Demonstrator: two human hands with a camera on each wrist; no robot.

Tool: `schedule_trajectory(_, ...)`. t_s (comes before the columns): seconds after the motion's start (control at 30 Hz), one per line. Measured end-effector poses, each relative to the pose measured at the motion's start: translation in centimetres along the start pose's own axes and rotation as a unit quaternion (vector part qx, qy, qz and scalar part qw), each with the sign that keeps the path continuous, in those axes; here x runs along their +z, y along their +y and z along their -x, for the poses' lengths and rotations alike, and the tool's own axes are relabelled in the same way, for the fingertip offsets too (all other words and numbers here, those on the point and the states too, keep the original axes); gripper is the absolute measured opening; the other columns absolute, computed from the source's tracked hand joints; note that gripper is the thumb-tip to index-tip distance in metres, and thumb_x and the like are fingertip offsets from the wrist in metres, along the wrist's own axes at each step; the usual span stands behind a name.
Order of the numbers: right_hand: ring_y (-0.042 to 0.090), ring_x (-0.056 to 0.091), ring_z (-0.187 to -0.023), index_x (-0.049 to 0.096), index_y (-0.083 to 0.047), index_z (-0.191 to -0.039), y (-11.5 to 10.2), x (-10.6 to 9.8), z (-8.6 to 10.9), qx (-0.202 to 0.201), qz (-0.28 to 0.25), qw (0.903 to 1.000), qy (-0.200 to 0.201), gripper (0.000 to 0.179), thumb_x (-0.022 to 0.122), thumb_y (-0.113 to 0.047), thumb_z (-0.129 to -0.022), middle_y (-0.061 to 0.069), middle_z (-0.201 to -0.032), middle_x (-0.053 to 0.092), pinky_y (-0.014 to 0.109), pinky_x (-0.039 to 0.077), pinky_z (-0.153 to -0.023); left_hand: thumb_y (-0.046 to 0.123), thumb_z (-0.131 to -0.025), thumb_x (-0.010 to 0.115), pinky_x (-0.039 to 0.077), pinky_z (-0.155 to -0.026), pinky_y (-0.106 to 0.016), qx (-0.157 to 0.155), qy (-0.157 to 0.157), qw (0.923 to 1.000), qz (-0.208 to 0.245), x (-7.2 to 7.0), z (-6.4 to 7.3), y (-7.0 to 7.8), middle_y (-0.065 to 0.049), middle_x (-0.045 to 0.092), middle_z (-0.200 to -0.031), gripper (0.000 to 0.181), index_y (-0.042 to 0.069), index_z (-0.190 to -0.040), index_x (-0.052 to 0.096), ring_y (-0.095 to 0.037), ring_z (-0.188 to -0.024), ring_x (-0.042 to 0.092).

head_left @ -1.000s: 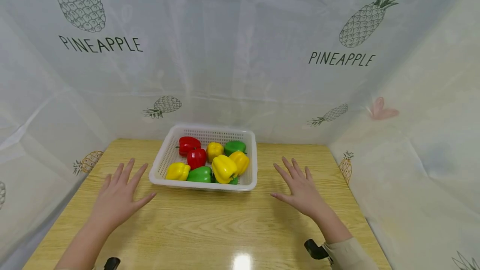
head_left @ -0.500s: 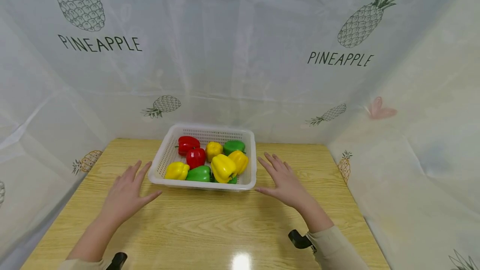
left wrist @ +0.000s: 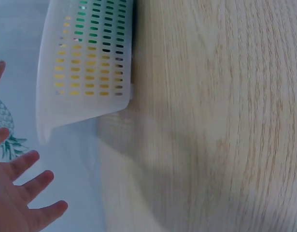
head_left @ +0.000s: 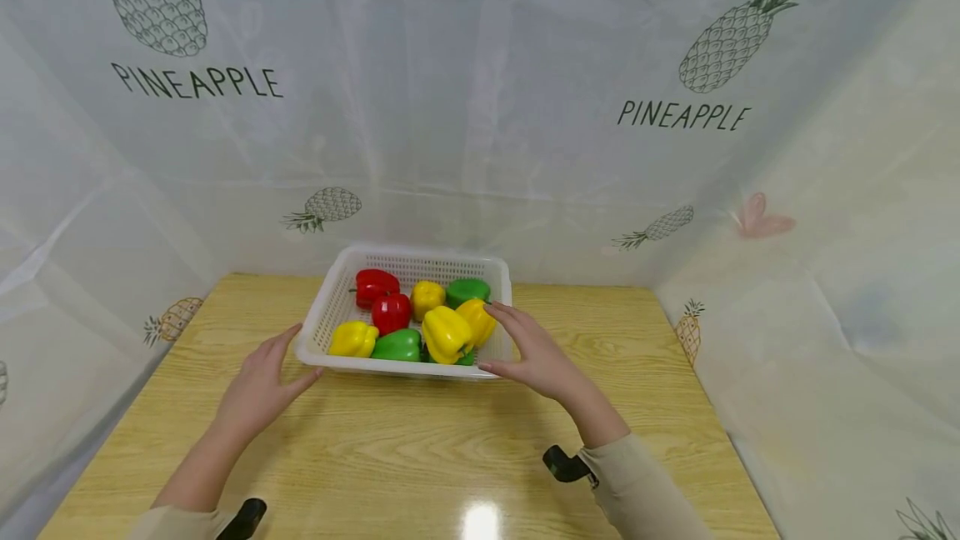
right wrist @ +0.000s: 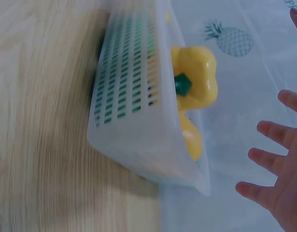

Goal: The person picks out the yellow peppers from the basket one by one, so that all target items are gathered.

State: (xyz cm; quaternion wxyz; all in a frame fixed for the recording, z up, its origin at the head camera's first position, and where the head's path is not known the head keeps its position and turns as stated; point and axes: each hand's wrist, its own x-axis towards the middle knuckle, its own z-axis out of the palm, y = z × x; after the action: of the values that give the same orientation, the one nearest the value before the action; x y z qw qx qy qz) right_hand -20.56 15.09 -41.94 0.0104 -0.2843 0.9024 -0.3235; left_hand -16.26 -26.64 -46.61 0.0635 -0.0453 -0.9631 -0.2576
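Observation:
A white plastic basket (head_left: 405,368) stands on the table, holding several bell peppers. Two red peppers, one of them the red bell pepper (head_left: 392,314), lie at its left; yellow ones, such as the yellow bell pepper (head_left: 447,335), and green ones, such as the green bell pepper (head_left: 397,346), fill the rest. My left hand (head_left: 258,386), fingers spread, is at the basket's left front corner. Over the right rim reaches my right hand (head_left: 536,357), its fingers extended. Both wrist views show fingers apart from the basket wall (right wrist: 129,140); head view cannot settle contact.
The wooden table (head_left: 420,457) extends in front of the basket and to both sides. Behind it hangs a pale sheet (head_left: 450,107) printed with pineapples, which also covers both sides. A black wrist-camera mount (head_left: 564,463) sits at the right cuff.
Both hands have moved inward toward the basket, the right one farther, from well right of it to over its right rim. The basket and peppers have stayed in place.

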Motion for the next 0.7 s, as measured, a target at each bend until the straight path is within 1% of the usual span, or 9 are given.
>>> schedule_trajectory(0.1, 0.026, 0.024, -0.143, 0.031, -0.023, -0.153, -0.2, 0.6, -0.6, 0.012, -0.038, 0.9992, -0.005, 0.08, 0.07, -0.047, -0.088, 0.0, -0.157, 0.028, 0.056, 0.024, -0.111, 0.058, -0.09, 0.061, 0.03, -0.097, -0.071, -0.014, -0.005, 0.9997, 0.018, 0.3, -0.2, -0.2, -0.034, 0.034, -0.144, 0.09, 0.0, -0.15, 0.026, -0.054, -0.128, 0.033)
schedule_trajectory(0.2, 0.024, 0.024, -0.143, 0.033, -0.022, -0.152, -0.4, 1.2, -1.1, 0.021, -0.071, 0.9973, -0.003, 0.079, 0.072, -0.044, -0.087, -0.002, -0.156, 0.03, 0.054, 0.023, -0.112, 0.054, -0.091, 0.063, 0.031, -0.097, -0.071, -0.02, -0.005, 0.9992, 0.033, 0.6, -0.3, -0.4, -0.034, 0.034, -0.144, 0.088, -0.002, -0.149, 0.027, -0.053, -0.128, 0.033)
schedule_trajectory(0.33, 0.022, 0.026, -0.142, 0.037, -0.019, -0.15, -0.9, 2.1, -1.7, 0.024, -0.103, 0.9944, 0.005, 0.077, 0.075, -0.039, -0.085, -0.003, -0.154, 0.033, 0.052, 0.024, -0.112, 0.049, -0.092, 0.064, 0.031, -0.098, -0.07, -0.028, 0.001, 0.9981, 0.054, 1.0, -0.2, -0.7, -0.034, 0.036, -0.143, 0.083, -0.004, -0.146, 0.031, -0.053, -0.128, 0.033)
schedule_trajectory(0.43, 0.022, 0.029, -0.14, 0.04, -0.016, -0.148, -1.2, 2.7, -2.1, 0.027, -0.125, 0.9917, 0.012, 0.075, 0.078, -0.032, -0.085, -0.003, -0.152, 0.036, 0.052, 0.026, -0.111, 0.05, -0.093, 0.062, 0.031, -0.098, -0.069, -0.037, 0.007, 0.9969, 0.069, 1.3, -0.2, -0.7, -0.033, 0.038, -0.142, 0.078, -0.005, -0.143, 0.036, -0.052, -0.127, 0.036)
schedule_trajectory(0.57, 0.024, 0.032, -0.139, 0.041, -0.015, -0.147, -1.5, 3.5, -2.4, 0.039, -0.15, 0.9877, 0.021, 0.074, 0.079, -0.028, -0.084, -0.002, -0.15, 0.037, 0.054, 0.027, -0.11, 0.052, -0.094, 0.058, 0.035, -0.096, -0.066, -0.061, 0.007, 0.9942, 0.088, 1.8, -0.2, -0.6, -0.032, 0.04, -0.14, 0.075, -0.004, -0.14, 0.04, -0.049, -0.123, 0.04)
schedule_trajectory(0.7, 0.025, 0.034, -0.138, 0.043, -0.017, -0.145, -1.6, 4.1, -2.6, 0.058, -0.169, 0.9833, 0.031, 0.073, 0.079, -0.027, -0.083, -0.001, -0.148, 0.04, 0.055, 0.029, -0.109, 0.055, -0.094, 0.056, 0.035, -0.095, -0.066, -0.091, 0.004, 0.9889, 0.118, 2.3, -0.2, -0.5, -0.031, 0.038, -0.142, 0.077, -0.002, -0.142, 0.038, -0.048, -0.124, 0.04)
